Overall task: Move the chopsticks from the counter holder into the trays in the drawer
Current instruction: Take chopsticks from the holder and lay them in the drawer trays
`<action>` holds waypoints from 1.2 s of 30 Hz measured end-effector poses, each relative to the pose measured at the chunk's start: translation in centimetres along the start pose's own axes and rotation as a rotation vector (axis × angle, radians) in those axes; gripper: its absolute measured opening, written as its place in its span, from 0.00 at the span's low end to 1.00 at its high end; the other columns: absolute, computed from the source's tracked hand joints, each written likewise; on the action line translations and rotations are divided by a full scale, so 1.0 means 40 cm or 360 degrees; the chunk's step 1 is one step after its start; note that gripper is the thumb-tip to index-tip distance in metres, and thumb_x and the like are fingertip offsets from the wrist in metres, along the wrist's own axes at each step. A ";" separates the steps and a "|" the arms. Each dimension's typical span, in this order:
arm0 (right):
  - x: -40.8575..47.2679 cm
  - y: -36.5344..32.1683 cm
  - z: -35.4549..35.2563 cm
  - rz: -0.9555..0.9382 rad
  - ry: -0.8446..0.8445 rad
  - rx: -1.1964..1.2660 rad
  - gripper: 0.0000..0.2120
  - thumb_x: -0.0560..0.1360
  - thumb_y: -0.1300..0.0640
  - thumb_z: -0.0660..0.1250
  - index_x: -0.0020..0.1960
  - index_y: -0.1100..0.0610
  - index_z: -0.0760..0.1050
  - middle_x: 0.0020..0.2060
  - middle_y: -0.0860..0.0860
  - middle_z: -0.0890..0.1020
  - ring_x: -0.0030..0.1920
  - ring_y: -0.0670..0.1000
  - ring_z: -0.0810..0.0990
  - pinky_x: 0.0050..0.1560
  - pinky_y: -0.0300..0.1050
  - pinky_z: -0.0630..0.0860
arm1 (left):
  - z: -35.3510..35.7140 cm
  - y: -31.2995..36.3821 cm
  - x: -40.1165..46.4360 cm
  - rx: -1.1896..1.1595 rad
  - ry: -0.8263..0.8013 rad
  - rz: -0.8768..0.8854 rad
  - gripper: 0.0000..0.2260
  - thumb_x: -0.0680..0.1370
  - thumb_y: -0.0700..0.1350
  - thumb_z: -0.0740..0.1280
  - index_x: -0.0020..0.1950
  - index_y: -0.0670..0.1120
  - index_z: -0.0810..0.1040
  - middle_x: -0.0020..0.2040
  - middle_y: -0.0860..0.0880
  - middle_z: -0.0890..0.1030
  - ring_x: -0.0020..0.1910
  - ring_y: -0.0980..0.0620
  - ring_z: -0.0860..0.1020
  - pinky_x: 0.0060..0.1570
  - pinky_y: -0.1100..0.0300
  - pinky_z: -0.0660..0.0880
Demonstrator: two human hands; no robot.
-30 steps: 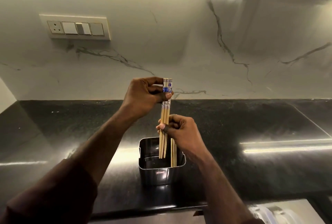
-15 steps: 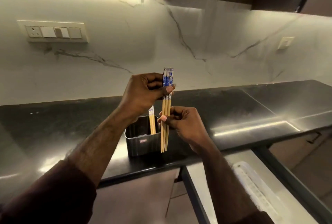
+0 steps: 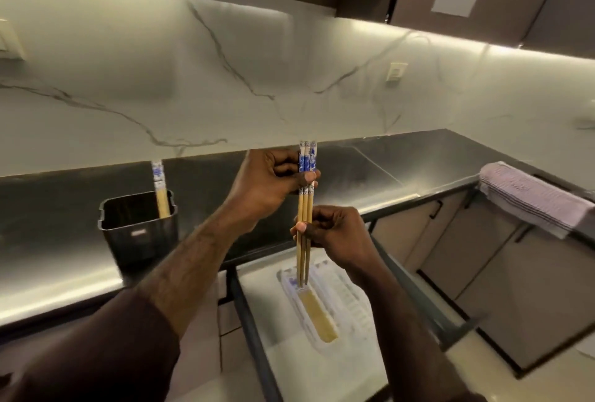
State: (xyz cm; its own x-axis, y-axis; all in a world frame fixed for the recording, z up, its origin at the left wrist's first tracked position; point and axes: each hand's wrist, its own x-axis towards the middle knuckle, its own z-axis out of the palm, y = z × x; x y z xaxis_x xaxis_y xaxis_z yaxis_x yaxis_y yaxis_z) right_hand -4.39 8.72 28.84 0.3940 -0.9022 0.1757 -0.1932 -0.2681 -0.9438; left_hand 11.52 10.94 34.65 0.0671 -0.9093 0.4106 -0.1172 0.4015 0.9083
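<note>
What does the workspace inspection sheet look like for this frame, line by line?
Surface: black glossy counter, bare apart from the holder and a cloth.
Job's things: bundle of chopsticks held upright over the open drawer; metal holder on the counter with remaining chopsticks standing in it; clear tray in the drawer already holding chopsticks, blurred.
Clutter: folded pinkish cloth at the counter's right end.
Grippers: left hand grips the bundle near its blue patterned tops; right hand pinches it lower down.
Cables: nothing seen.
Surroundings: marble backsplash with a wall socket; dark cabinets above, cabinet doors below at right.
</note>
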 end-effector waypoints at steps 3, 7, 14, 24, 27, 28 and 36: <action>-0.036 0.062 -0.148 0.0054 0.0047 0.0011 0.03 0.73 0.62 0.73 0.46 0.58 0.84 0.39 0.56 0.87 0.42 0.55 0.86 0.47 0.51 0.83 | 0.166 -0.016 0.018 -0.0053 0.0000 -0.0022 0.10 0.70 0.40 0.75 0.48 0.50 0.83 0.41 0.51 0.86 0.41 0.53 0.85 0.40 0.66 0.79; -0.054 0.139 -0.317 0.0109 0.0084 -0.0017 0.03 0.73 0.63 0.73 0.43 0.58 0.84 0.38 0.57 0.86 0.41 0.58 0.86 0.46 0.52 0.83 | 0.353 -0.061 0.051 -0.0021 0.0023 -0.0056 0.10 0.71 0.38 0.74 0.50 0.49 0.83 0.42 0.50 0.86 0.41 0.53 0.85 0.41 0.65 0.80; -0.020 0.266 -0.463 0.0251 0.0041 -0.0059 0.06 0.72 0.62 0.73 0.40 0.52 0.84 0.38 0.56 0.86 0.42 0.58 0.86 0.48 0.55 0.83 | 0.510 -0.173 0.109 0.0117 0.0086 -0.0155 0.11 0.72 0.39 0.74 0.54 0.46 0.83 0.43 0.52 0.85 0.42 0.56 0.84 0.42 0.65 0.80; 0.087 0.472 -0.484 0.0550 -0.0035 -0.0246 0.08 0.73 0.58 0.73 0.44 0.64 0.83 0.41 0.63 0.84 0.41 0.57 0.82 0.49 0.62 0.80 | 0.570 -0.451 0.191 0.0210 0.0133 -0.0491 0.12 0.73 0.39 0.73 0.56 0.44 0.81 0.44 0.51 0.85 0.42 0.58 0.84 0.42 0.64 0.81; 0.133 0.546 -0.479 0.0703 -0.0128 -0.0289 0.11 0.74 0.54 0.72 0.46 0.64 0.82 0.43 0.63 0.84 0.42 0.60 0.81 0.48 0.62 0.79 | 0.578 -0.552 0.215 0.0206 0.0125 -0.0641 0.10 0.74 0.39 0.72 0.55 0.45 0.81 0.42 0.53 0.84 0.41 0.60 0.84 0.39 0.67 0.80; 0.148 0.572 -0.477 0.0747 -0.0142 -0.0305 0.12 0.74 0.53 0.72 0.47 0.63 0.82 0.44 0.63 0.84 0.44 0.63 0.82 0.47 0.62 0.80 | 0.580 -0.583 0.222 0.0215 0.0119 -0.0671 0.10 0.74 0.39 0.72 0.54 0.44 0.81 0.41 0.54 0.84 0.41 0.60 0.84 0.37 0.69 0.79; 0.208 0.791 -0.421 0.0944 -0.0223 -0.0428 0.07 0.73 0.55 0.73 0.45 0.58 0.84 0.36 0.56 0.84 0.33 0.49 0.76 0.36 0.43 0.73 | 0.589 -0.789 0.218 0.0331 0.0131 -0.0941 0.10 0.74 0.39 0.72 0.55 0.41 0.80 0.46 0.46 0.85 0.45 0.52 0.84 0.49 0.52 0.82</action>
State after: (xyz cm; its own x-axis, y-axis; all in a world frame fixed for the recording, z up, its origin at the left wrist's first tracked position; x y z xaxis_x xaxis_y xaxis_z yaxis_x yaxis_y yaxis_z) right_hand -22.35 -12.95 5.13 0.2612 -0.8752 -0.4072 -0.6235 0.1691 -0.7633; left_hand -7.54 -12.21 7.69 0.2545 -0.9563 -0.1440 -0.2268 -0.2038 0.9524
